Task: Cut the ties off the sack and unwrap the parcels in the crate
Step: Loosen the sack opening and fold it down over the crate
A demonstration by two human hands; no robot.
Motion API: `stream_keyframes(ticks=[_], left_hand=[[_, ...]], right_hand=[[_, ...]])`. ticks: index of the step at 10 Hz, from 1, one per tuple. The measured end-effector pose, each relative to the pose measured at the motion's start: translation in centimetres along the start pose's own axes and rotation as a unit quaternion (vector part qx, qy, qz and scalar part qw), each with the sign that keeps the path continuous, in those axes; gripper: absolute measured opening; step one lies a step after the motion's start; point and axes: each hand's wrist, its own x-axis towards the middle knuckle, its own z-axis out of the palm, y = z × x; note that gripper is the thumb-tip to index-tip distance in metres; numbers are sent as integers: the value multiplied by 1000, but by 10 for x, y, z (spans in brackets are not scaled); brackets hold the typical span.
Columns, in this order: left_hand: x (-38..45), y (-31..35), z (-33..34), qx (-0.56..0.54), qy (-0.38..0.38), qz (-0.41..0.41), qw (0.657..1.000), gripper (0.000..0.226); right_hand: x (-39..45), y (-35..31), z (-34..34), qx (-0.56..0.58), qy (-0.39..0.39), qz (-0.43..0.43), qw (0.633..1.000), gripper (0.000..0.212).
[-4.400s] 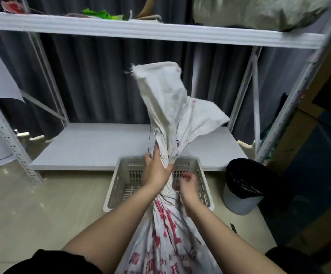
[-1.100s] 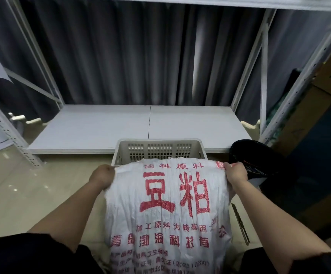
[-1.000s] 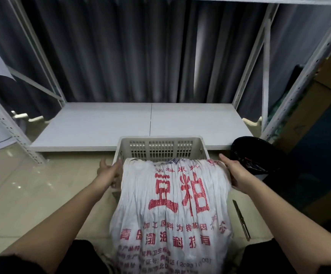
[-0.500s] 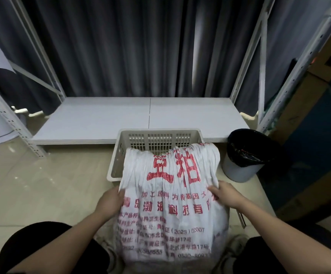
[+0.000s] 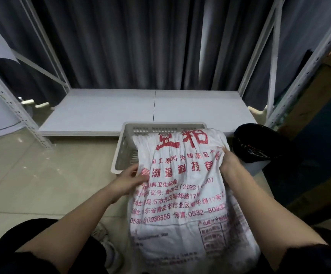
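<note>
Gripping the white sack (image 5: 180, 186) by its sides, the left hand (image 5: 128, 180) and right hand (image 5: 228, 162) bunch the cloth, its mouth hanging into the crate (image 5: 124, 147). No ties show; unwrapping the parcels remains, judging by this.

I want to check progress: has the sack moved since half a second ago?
Yes. The sack has slid further forward over the crate, covering more of its far wall.

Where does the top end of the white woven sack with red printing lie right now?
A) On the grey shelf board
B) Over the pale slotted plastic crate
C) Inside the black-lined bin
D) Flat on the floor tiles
B: the top of the white woven sack with red printing drapes over the pale slotted plastic crate, short of the grey shelf board.
</note>
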Motion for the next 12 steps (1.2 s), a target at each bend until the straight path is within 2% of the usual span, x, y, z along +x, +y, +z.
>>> stream_keyframes(ticks=[1, 2, 3, 4, 5, 6, 7, 8, 9, 10, 11, 12], left_hand=[[15, 0, 29, 55, 105, 57, 991, 27], [38, 17, 23, 59, 194, 89, 975, 28], [64, 39, 1, -27, 291, 51, 955, 30], [77, 70, -4, -237, 303, 4, 923, 22], [84, 97, 1, -323, 312, -21, 893, 24], [86, 103, 7, -339, 316, -36, 885, 36], [84, 99, 7, -283, 324, -66, 900, 39], [77, 107, 15, -248, 323, -64, 911, 20], [78, 110, 19, -213, 329, -68, 918, 24], [76, 110, 10, -252, 330, -47, 909, 29], [68, 115, 5, -311, 259, -6, 915, 23], [59, 111, 3, -129, 181, -31, 975, 85]], right_hand=[[3, -1, 13, -30, 31, -30, 999, 34], [18, -16, 7, -58, 91, -49, 993, 41], [46, -36, -22, -116, 53, -107, 986, 68], [41, -50, -36, -173, -57, -91, 979, 101], [-2, -51, -25, -331, -139, -145, 922, 96], [-24, -46, -23, -405, -209, -167, 874, 106], [-30, -42, -10, -499, -194, -183, 825, 101], [-24, -28, 15, -625, -136, -181, 747, 104], [-21, -15, 37, -736, -79, -183, 647, 94], [-16, -8, 43, -753, -75, -251, 603, 49], [-2, -6, 41, -675, -104, -270, 679, 21], [5, -18, 53, -513, -63, -288, 806, 24]])
